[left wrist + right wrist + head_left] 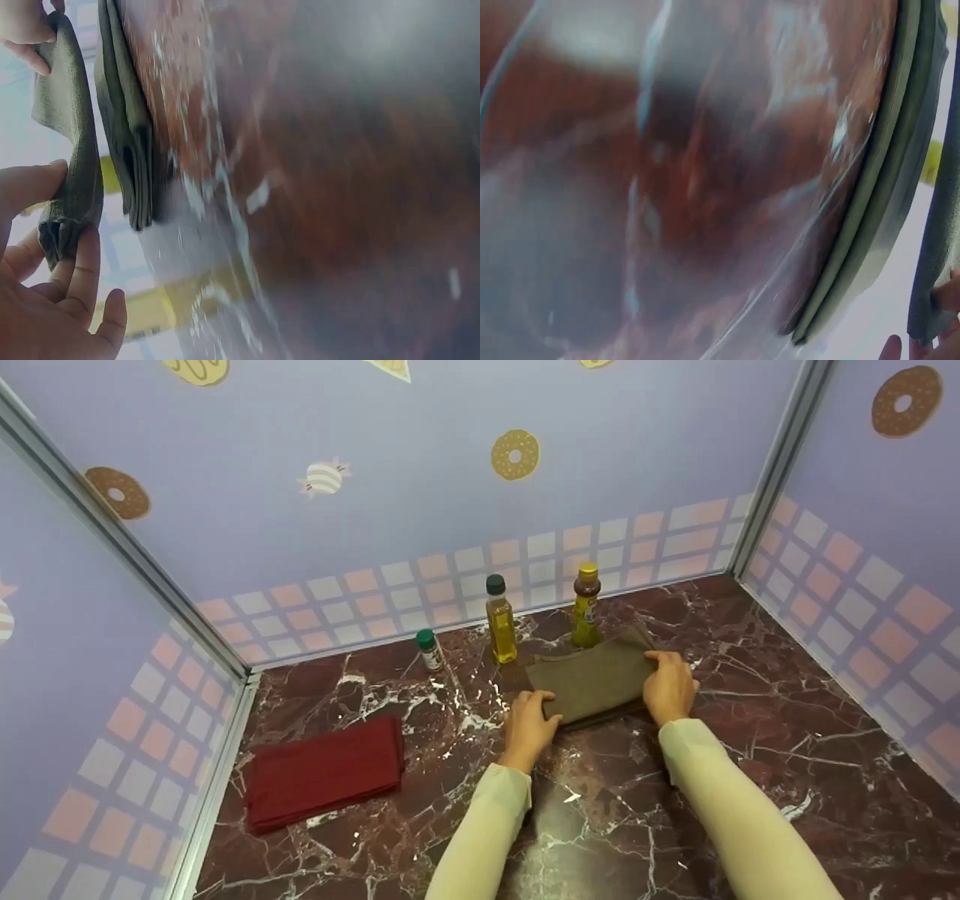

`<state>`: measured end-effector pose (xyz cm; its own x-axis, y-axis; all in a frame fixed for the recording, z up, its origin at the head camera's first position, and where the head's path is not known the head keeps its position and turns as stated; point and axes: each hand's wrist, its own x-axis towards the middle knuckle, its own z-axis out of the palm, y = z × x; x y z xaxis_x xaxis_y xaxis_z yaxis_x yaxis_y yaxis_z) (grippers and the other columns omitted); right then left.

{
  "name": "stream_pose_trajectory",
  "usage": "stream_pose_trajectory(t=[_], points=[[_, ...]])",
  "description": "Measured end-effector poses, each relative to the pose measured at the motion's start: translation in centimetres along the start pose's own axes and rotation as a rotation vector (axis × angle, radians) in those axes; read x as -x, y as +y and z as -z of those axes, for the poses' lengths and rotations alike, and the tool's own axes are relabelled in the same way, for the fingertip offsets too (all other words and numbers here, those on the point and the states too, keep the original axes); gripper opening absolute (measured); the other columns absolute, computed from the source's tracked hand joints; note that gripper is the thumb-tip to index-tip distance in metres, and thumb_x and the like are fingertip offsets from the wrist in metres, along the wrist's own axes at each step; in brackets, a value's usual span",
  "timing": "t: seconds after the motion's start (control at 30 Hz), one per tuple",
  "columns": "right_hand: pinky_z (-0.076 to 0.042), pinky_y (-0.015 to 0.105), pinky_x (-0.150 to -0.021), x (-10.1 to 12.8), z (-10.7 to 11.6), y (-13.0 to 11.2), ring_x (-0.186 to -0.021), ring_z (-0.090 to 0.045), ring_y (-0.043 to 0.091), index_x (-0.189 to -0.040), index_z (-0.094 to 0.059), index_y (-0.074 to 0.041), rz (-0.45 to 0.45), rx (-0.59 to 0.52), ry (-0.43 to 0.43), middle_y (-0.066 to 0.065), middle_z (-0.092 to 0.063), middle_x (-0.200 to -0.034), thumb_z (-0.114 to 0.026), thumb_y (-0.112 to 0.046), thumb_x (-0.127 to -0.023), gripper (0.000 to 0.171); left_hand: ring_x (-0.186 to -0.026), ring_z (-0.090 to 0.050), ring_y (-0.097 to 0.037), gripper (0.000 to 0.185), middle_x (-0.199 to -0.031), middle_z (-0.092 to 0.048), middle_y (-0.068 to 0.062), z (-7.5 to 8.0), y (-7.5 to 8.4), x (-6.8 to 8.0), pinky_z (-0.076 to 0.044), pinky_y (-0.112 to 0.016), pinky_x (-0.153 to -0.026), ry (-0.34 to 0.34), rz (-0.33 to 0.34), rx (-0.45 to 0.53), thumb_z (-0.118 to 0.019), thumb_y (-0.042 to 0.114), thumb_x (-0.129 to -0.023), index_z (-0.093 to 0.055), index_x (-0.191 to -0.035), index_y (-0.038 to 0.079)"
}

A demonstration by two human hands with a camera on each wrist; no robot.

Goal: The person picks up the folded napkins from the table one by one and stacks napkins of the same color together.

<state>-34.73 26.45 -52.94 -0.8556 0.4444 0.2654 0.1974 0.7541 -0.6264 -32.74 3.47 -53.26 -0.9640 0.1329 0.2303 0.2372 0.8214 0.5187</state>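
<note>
An olive-green folded cloth (596,675) is raised between my two hands. My left hand (529,729) pinches its left end, with the thumb on one side and the fingers on the other in the left wrist view. At the opposite end, my right hand (670,688) grips the cloth's edge between thumb and fingers. Below it, more folded olive-green cloth (127,127) lies on the table in layers, a gap apart from the held piece. The right wrist view shows those layers (866,217) beside the lifted cloth (941,225).
Dark red folded cloths (326,772) lie at the left of the marbled table (585,825). Along the back stand a small green-capped jar (430,651), an oil bottle (502,626) and a yellow-capped bottle (586,607), the last just behind the held cloth. Patterned walls (420,510) enclose the table.
</note>
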Motion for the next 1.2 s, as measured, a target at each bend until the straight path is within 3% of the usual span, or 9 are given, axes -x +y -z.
stream_pose_trajectory(t=[0.3,0.5,0.97,1.1,1.2], points=[[-0.031,0.056,-0.081,0.1,-0.2,1.8,-0.114,-0.042,0.036,-0.120,-0.057,-0.011,-0.024,0.002,-0.047,0.011,-0.048,-0.126,-0.037,0.003,-0.083,0.044,-0.106,-0.048,-0.019,0.046,-0.109,-0.057,-0.001,-1.1,0.2,0.6,-0.035,-0.040,-0.082,-0.067,-0.056,-0.006,-0.072,0.021,-0.074,-0.060,-0.118,0.022],[-0.029,0.056,-0.082,1.0,-1.0,2.5,-0.114,-0.040,0.036,-0.123,-0.054,-0.010,-0.040,0.038,-0.089,0.012,-0.046,-0.126,-0.045,-0.008,-0.089,0.036,-0.123,-0.039,-0.026,0.054,-0.121,-0.053,-0.006,-1.2,-0.5,1.3,-0.030,-0.049,-0.094,-0.122,-0.059,0.017,-0.071,0.020,-0.075,-0.054,-0.126,0.019],[-0.023,0.060,-0.086,1.8,-1.4,2.9,-0.123,-0.025,0.041,-0.129,-0.049,-0.010,-0.053,0.072,-0.206,0.018,-0.034,-0.136,-0.045,-0.023,-0.093,0.039,-0.135,-0.017,-0.027,0.071,-0.143,-0.032,-0.011,-0.8,-1.1,2.8,-0.013,-0.055,-0.104,-0.324,-0.001,-0.042,-0.056,0.045,-0.084,-0.026,-0.143,0.020],[-0.019,0.062,-0.090,2.0,-1.3,3.4,-0.127,-0.017,0.043,-0.133,-0.044,-0.010,-0.073,0.075,-0.262,0.018,-0.023,-0.144,-0.039,-0.026,-0.095,0.042,-0.135,-0.017,-0.030,0.076,-0.144,-0.027,-0.014,-0.5,-1.2,3.1,-0.014,-0.054,-0.104,-0.350,0.004,-0.004,-0.054,0.047,-0.085,-0.017,-0.145,0.017],[-0.013,0.065,-0.093,2.2,-1.1,3.5,-0.131,-0.007,0.042,-0.136,-0.039,-0.011,-0.067,0.071,-0.271,0.018,-0.015,-0.147,-0.037,-0.032,-0.095,0.046,-0.135,-0.013,-0.033,0.078,-0.146,-0.021,-0.015,0.5,-1.6,3.5,-0.012,-0.055,-0.104,-0.326,0.029,0.030,-0.050,0.049,-0.086,-0.012,-0.146,0.017]])
